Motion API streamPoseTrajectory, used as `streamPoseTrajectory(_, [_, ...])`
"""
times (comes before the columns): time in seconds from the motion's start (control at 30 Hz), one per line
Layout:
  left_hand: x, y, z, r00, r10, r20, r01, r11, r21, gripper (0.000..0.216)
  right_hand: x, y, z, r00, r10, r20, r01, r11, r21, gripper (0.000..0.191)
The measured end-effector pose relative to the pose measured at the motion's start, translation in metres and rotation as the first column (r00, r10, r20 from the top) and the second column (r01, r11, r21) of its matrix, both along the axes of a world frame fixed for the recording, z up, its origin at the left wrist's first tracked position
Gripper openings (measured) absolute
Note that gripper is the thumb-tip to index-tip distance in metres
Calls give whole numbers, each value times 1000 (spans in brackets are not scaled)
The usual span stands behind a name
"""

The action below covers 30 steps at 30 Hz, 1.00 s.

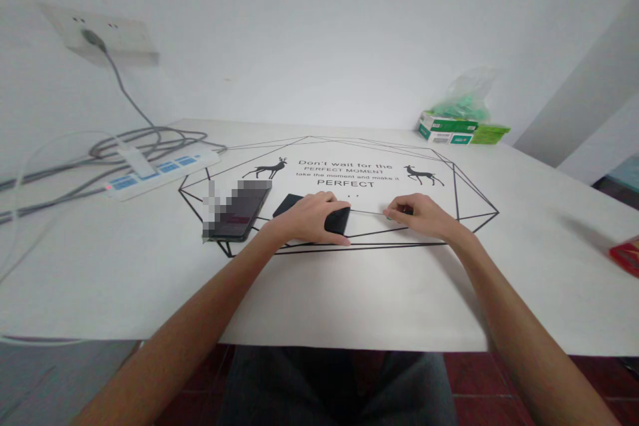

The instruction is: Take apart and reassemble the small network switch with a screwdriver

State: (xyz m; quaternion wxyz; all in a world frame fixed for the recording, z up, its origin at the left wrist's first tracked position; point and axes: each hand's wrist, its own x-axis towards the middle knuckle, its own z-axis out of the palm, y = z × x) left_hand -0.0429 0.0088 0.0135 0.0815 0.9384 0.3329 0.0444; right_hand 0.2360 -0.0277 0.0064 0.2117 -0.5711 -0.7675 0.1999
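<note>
My left hand (312, 216) lies over a flat black rectangular object (338, 220) on the table, thumb at its near edge and fingers over its far side. The palm hides its middle, so its kind does not show; a black corner (288, 204) sticks out at the left. To the right, my right hand (418, 213) rests low at the tabletop, thumb and fingers pinched together. Whatever is between those fingertips is too small to make out. A dark smartphone (243, 213), partly pixelated, lies left of my left hand.
A white power strip (164, 173) with a plugged-in white charger (137, 160) and coiled grey cables (150, 140) occupies the table's left side. Green-and-white boxes (449, 128) with a plastic bag (464, 100) stand back right. A red object (626, 256) sits at the right edge.
</note>
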Motion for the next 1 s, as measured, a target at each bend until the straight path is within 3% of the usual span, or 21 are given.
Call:
streamPoseTrajectory(0.17, [0,-1,1,1000,8,-6,-8,1000,-3,78,1,1,0,1000,-3,6,3,1000,3,41])
streamPoseTrajectory(0.43, [0,1,0,1000,-6,7,6,1000,12,77,-2,-5,3,992,-12,-126,1,997,-81,32])
streamPoseTrajectory(0.63, [0,1,-2,1000,-6,-1,6,1000,10,77,-3,-3,1,994,-6,-107,6,1000,-1,35])
streamPoseTrajectory(1.0, [1,0,0,1000,0,-1,0,1000,-1,78,2,1,-2,998,-34,-48,35,999,11,38])
